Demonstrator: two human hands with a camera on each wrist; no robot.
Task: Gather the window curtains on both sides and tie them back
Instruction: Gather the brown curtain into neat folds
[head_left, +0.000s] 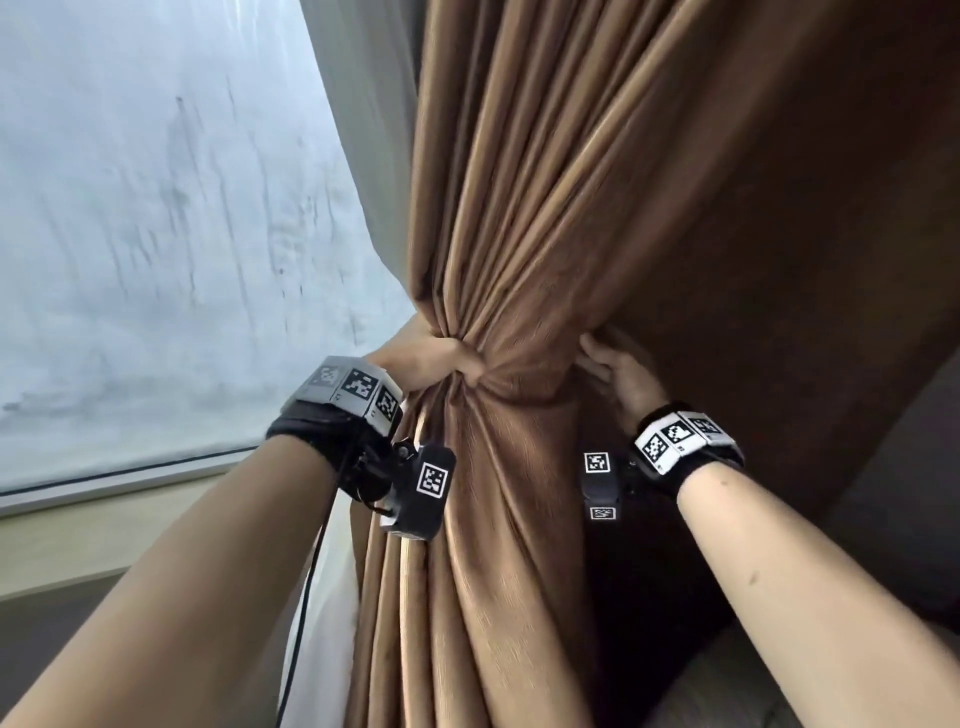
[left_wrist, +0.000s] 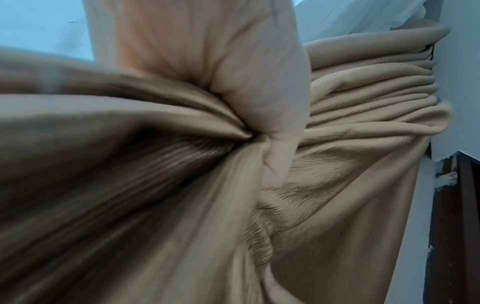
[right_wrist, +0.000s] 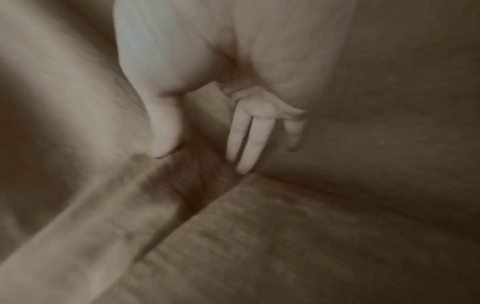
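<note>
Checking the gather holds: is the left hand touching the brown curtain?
Touching. The head view shows the left hand clenched around the bunched brown curtain.

Showed a fogged, streaked window pane (head_left: 156, 234) well left of the fingers, a pale sill (head_left: 104, 525) below it, a thin black cable (head_left: 306, 597) hanging underneath them, and a dark wooden frame (left_wrist: 451, 226) against a white wall (left_wrist: 465, 82).

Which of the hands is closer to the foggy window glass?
The left. The left hand grips the gathered brown curtain on the side next to the window glass. The right hand reaches in at the curtain's far side, away from the glass.
</note>
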